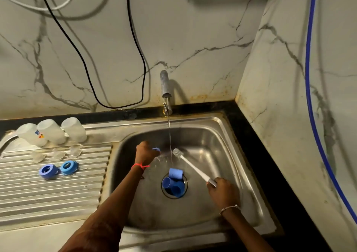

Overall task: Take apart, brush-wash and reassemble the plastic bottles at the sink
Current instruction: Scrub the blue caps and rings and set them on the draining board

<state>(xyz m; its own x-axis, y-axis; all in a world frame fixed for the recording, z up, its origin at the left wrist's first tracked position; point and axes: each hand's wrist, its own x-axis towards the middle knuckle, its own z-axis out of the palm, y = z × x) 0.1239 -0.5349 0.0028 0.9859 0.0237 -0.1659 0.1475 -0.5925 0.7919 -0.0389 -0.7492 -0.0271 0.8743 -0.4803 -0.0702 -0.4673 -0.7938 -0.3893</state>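
Bottle (161, 162), clear plastic, motion-blurred, lies low in the sink (222, 136) basin, just left of and behind the drain (165, 193). Left hand (144, 151) grips the bottle from above at its far end, where a blue collar (156, 149) shows; the fingers are mostly hidden behind the back of the hand. Red thread (140, 166) on that wrist.

Right hand (222, 192), right of the drain, is closed round the handle of a white brush (193, 167). The bristle head points away, behind the drain and close to the bottle; cannot tell whether they touch. Thin bracelet (229, 208) on that wrist.

Tap (165, 83) stands directly behind the drain, running. Water stream (170, 136) falls between bottle and bristle head.

Three blue caps (174, 173) lie over the drain, touching one another.

Far left of the drain, on the ribbed drainboard (58, 190): two blue rings (47, 171) side by side. Behind them are three clear teats (58, 154). Farther back, three upturned bottle bodies (51, 131) stand in a row.
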